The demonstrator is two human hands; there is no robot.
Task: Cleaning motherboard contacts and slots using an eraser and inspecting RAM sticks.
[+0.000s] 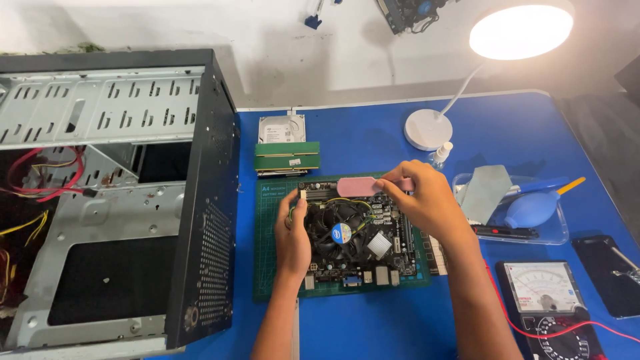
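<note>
Blue worktop [373,133] carries a green cutting mat [267,267] with a dark square motherboard [353,233]. Left hand [292,237] clamps its left edge; right hand [427,197] pinches a flat pink eraser-like block [360,186], long axis left-right, above the board's far edge.

pink brush [360,186] held level above flat-lying motherboard [353,233].

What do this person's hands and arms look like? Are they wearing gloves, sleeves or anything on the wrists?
Both arms are bare: no sleeves show anywhere along the forearms, up to where they leave the picture. The left hand and the right hand wear no gloves. No watch, bracelet or strap shows on either wrist, and no ring can be made out on the fingers that show. No cables or markings are on them.
</note>
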